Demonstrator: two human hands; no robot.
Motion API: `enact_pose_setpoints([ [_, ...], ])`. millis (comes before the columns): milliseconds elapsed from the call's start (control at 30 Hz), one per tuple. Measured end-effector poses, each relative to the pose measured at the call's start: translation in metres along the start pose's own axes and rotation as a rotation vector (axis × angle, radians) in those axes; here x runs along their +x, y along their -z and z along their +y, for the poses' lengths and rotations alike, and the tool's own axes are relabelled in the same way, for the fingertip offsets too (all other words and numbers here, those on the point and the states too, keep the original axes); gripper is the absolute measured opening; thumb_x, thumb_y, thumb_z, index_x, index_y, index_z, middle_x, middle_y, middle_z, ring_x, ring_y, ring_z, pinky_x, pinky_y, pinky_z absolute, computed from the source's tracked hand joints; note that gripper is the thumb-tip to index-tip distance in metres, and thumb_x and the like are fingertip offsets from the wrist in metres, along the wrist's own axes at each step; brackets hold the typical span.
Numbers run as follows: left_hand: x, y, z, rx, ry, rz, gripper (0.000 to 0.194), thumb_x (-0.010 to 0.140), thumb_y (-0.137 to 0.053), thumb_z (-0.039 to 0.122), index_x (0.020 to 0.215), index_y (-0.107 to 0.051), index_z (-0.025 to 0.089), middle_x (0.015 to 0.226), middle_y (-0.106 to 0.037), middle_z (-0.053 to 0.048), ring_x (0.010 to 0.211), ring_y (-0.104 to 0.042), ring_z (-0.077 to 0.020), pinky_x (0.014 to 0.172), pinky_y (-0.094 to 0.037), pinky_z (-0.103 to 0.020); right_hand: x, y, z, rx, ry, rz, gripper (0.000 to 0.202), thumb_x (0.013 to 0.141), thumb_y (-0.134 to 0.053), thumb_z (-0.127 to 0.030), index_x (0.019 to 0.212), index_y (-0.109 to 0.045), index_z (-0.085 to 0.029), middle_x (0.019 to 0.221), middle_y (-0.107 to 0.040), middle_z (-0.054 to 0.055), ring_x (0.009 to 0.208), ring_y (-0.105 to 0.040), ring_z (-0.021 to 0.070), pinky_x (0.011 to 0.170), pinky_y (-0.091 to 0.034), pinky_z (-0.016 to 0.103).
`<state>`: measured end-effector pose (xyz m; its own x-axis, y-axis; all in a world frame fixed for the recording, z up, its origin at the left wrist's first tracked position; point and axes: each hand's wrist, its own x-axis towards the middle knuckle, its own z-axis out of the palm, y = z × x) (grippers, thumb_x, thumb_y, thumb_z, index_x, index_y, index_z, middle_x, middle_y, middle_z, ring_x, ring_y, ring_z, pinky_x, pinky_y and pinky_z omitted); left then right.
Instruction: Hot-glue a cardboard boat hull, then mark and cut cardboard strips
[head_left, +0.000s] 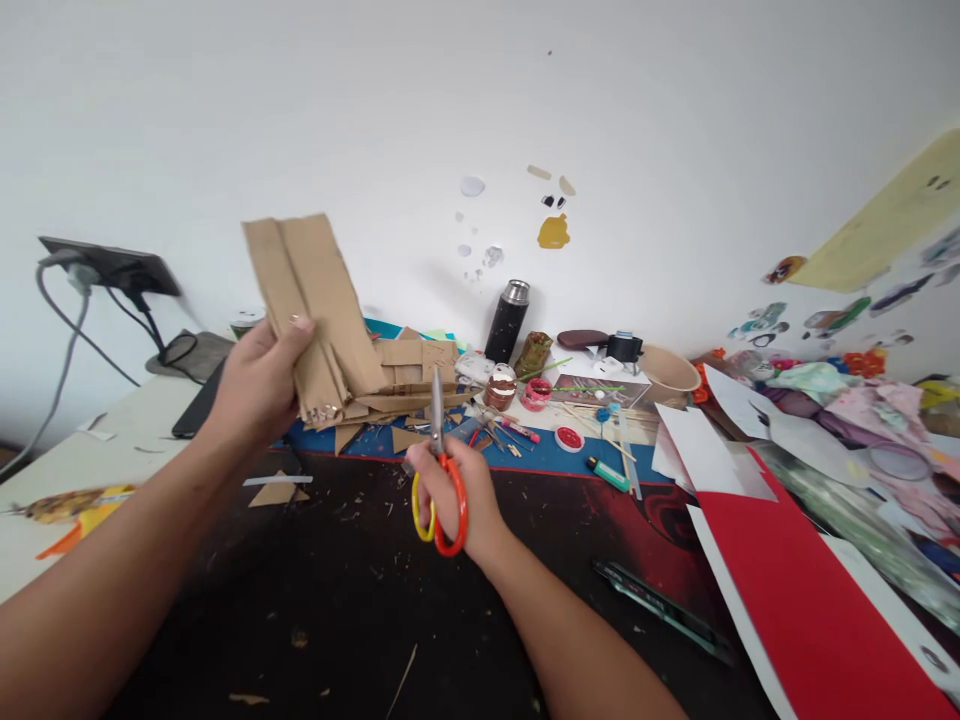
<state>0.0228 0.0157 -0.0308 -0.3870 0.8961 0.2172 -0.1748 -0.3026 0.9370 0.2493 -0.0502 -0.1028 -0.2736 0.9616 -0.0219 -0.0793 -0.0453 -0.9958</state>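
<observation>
My left hand is closed on a piece of brown cardboard, thumb on its front face, held up before the wall. The cardboard has upright creases and a ragged lower edge. My right hand grips a pair of scissors with one red and one yellow handle. Their blades look closed and point up, to the right of the cardboard and apart from it.
Behind my hands lie cardboard scraps, a black thermos, paint jars and a round wooden bowl. A utility knife rests on the black mat. Red paper lies at the right, a power strip at the left.
</observation>
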Motion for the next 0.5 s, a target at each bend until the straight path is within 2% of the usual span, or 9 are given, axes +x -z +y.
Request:
enact_pose_setpoints([
  [100,-0.013,-0.008,-0.002,0.074,0.219,-0.153,0.045,0.085,-0.091,0.053,0.108,-0.075,0.018,0.082,-0.083,-0.007,0.073,-0.082,-0.0263,0.061,-0.071,-0.034,0.01,0.012,-0.008,0.084,0.001,0.05,0.064,0.087,-0.074,-0.085,0.096,-0.064,-0.023,0.048,-0.056,-0.008,0.034,-0.054,0.0147,0.035,-0.042,0.023],
  [200,-0.026,-0.017,-0.008,0.151,0.353,-0.328,0.051,0.081,-0.092,0.06,0.108,-0.076,0.02,0.08,-0.083,-0.007,0.061,-0.077,-0.0234,0.051,-0.067,-0.032,0.014,0.019,-0.012,0.154,0.003,0.048,0.069,0.082,-0.075,-0.09,0.093,-0.061,-0.024,0.049,-0.058,-0.008,0.033,-0.054,0.0136,0.034,-0.041,0.022],
  [367,-0.044,-0.028,-0.015,0.256,0.422,-0.477,0.064,0.074,-0.094,0.07,0.108,-0.075,0.02,0.084,-0.084,-0.008,0.063,-0.077,-0.0237,0.051,-0.065,-0.031,0.015,0.02,-0.008,0.234,-0.021,0.004,0.067,0.08,-0.08,-0.088,0.084,-0.055,-0.026,0.048,-0.059,-0.008,0.032,-0.054,0.0134,0.032,-0.039,0.022],
  [500,-0.05,-0.029,-0.018,0.301,0.447,-0.589,0.068,0.074,-0.091,0.076,0.11,-0.076,0.02,0.089,-0.085,-0.01,0.073,-0.081,-0.0284,0.059,-0.068,-0.034,0.017,0.021,-0.008,0.303,-0.069,0.058,0.06,0.078,-0.087,-0.076,0.082,-0.056,-0.026,0.048,-0.058,-0.009,0.031,-0.052,0.0124,0.032,-0.039,0.022],
])
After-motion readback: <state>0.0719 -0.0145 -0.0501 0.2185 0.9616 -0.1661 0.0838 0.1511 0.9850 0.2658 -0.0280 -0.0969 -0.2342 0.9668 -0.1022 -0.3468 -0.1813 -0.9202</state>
